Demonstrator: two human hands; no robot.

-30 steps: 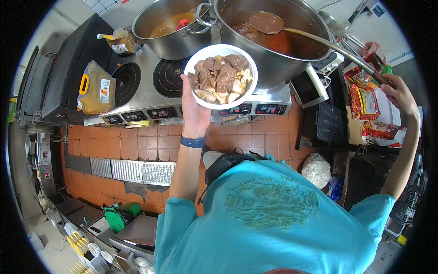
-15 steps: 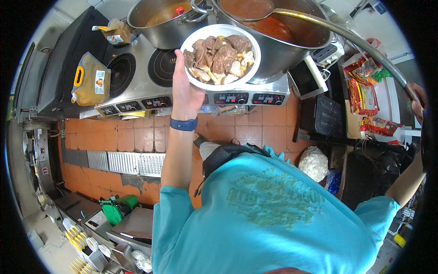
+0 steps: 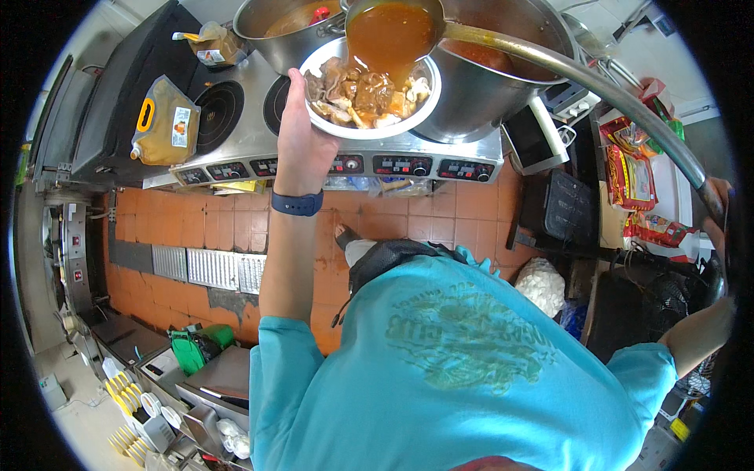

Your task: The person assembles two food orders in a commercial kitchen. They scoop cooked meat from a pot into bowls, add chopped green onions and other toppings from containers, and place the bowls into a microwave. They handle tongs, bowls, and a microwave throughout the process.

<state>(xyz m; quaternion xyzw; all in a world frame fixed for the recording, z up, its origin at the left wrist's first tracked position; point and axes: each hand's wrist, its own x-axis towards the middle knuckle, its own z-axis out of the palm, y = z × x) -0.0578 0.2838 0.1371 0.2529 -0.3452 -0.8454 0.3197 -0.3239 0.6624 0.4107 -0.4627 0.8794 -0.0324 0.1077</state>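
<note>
Head view: two bare hands work at a stove.
Left grip [image 3: 308, 157]: palm under a round white bowl [image 3: 375, 133], thumb up along its left side; the fingers beneath are hidden.
Bowl: held above the near edge of a stainless-steel surface [image 3: 254, 90], with chunks of brown meat [image 3: 371, 93] and paler pieces inside.
Right grip [image 3: 716, 208]: closed around the handle of a long metal ladle [image 3: 550, 56], out by the frame's right rim, partly lost in shadow.
Ladle: its round cup tips over the bowl's far rim, brown liquid [image 3: 393, 35] spilling onto the meat.
Pots: a large steel pot [image 3: 471, 102] stands at the surface's right end; a smaller steel pot [image 3: 287, 51] sits left of it, toward the far edge.
Jug: translucent plastic with a yellow handle [image 3: 166, 125], near the surface's left edge.
</note>
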